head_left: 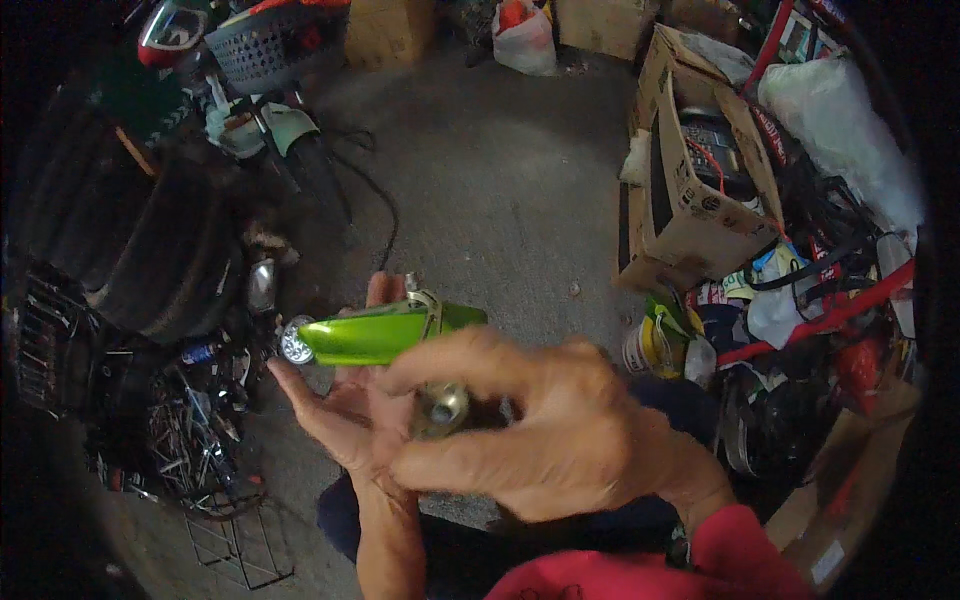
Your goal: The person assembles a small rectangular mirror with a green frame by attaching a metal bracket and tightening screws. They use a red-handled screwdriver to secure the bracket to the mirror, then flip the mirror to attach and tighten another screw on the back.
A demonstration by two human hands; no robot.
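Note:
My left hand (345,425) is turned palm up, its thumb stretched out to the left and fingertips showing behind a bright green tube-shaped piece (365,338). A shiny silver, dotted round end (297,340) caps the piece on the left, like a lamp face. Round its right part runs a metal clamp band (432,308) with a small bolt. My right hand (560,430) is in front, slightly blurred, thumb and fingers closed round a round brass-coloured metal part (443,408) with a hole in its middle. The right fingers hide part of the green piece.
On the left are stacked tyres (160,250), a pile of loose tools (190,430) and a wire rack (235,540). A two-wheeler with a grey basket (265,50) stands beyond. To the right, an open cardboard box (710,235) adjoins bags and clutter. A black cable (390,215) crosses the floor.

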